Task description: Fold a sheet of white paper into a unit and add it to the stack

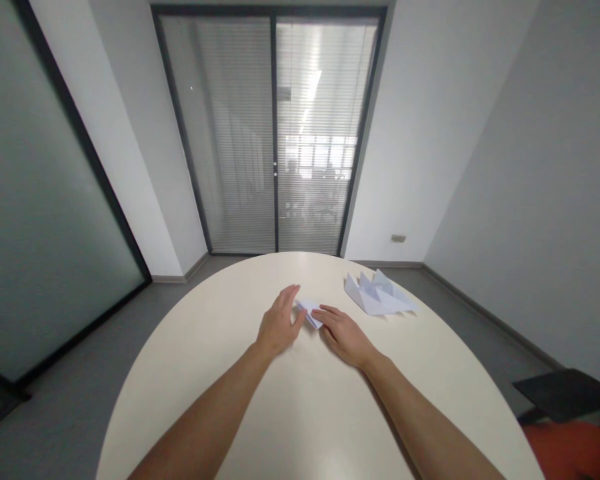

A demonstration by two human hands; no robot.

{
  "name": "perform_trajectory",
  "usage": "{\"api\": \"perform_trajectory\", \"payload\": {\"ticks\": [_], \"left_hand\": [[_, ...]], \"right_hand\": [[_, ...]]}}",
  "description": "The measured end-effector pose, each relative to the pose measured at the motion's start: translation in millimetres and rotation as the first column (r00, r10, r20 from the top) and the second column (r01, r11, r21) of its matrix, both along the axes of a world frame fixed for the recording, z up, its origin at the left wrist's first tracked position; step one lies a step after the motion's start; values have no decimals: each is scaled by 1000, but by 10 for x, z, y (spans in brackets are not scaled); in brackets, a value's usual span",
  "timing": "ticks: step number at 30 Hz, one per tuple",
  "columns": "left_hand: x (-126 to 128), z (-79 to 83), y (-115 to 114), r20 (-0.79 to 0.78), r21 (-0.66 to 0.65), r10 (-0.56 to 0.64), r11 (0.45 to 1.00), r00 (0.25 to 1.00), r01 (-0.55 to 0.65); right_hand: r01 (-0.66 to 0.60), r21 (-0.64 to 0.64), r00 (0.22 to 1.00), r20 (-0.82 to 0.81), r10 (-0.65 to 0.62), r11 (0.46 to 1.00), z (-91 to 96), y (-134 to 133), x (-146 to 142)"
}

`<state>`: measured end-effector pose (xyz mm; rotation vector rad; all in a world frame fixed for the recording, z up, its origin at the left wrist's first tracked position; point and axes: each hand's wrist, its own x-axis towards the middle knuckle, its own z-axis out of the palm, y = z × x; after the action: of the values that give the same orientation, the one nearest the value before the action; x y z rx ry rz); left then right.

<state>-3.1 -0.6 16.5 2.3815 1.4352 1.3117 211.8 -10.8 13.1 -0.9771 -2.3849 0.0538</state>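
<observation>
A small folded piece of white paper (309, 311) lies on the round cream table (220, 347) between my hands. My left hand (279, 323) rests on its left edge, fingers stretched out and pointing away from me, thumb against the paper. My right hand (344, 335) lies flat on its right part, fingers extended and pressing the paper down. Most of the paper is hidden under both hands.
Several folded white paper shapes (379, 295) sit in a cluster at the far right of the table. A dark chair (565, 393) with an orange-red seat (575, 450) stands at the right. Sliding glass doors with blinds (275, 133) face me beyond the table.
</observation>
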Motion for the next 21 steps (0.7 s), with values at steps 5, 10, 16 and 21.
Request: {"api": "perform_trajectory", "payload": {"ticks": [5,10,16,21], "left_hand": [[-6,12,11,-213,101,-130,983,968,154],[-5,-117,36,-255,-135,-222,972,941,192],[-29,-148,44,-284,-196,-247,961,926,196],[-47,-90,22,-252,-220,-259,954,932,205]], "right_hand": [[10,-24,1000,26,-9,1000,-10,-10,-13],[44,-66,999,14,-43,997,-26,2,3],[53,-82,999,8,-53,995,-96,45,42],[82,-76,997,-4,-82,994,-118,42,42]]}}
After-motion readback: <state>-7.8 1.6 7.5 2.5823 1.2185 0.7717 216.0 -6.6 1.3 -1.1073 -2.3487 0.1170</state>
